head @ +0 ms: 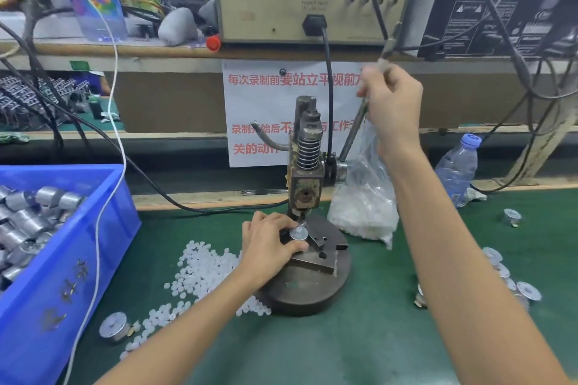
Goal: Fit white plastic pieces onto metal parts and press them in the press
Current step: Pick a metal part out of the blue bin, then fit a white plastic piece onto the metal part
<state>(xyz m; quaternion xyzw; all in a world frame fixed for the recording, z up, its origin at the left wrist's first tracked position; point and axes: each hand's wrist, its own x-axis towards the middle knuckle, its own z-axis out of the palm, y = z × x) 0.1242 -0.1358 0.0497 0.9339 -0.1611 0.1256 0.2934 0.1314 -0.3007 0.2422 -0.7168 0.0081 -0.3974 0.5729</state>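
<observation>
A small hand press (305, 172) stands on a round dark base (312, 294) in the middle of the green mat. My left hand (270, 242) grips a round metal part (298, 233) seated on the fixture block under the ram. A small white piece seems to sit on top of that part. My right hand (392, 103) is curled round the upper end of the press lever (353, 131), which stands raised. Loose white plastic pieces (203, 272) lie scattered left of the base.
A blue bin (75, 259) of metal parts sits at the left. A clear bag of white pieces (364, 212) leans behind the press. Several metal parts (528, 291) lie at the right, one (113, 327) at the front left. A water bottle (458, 166) stands far right.
</observation>
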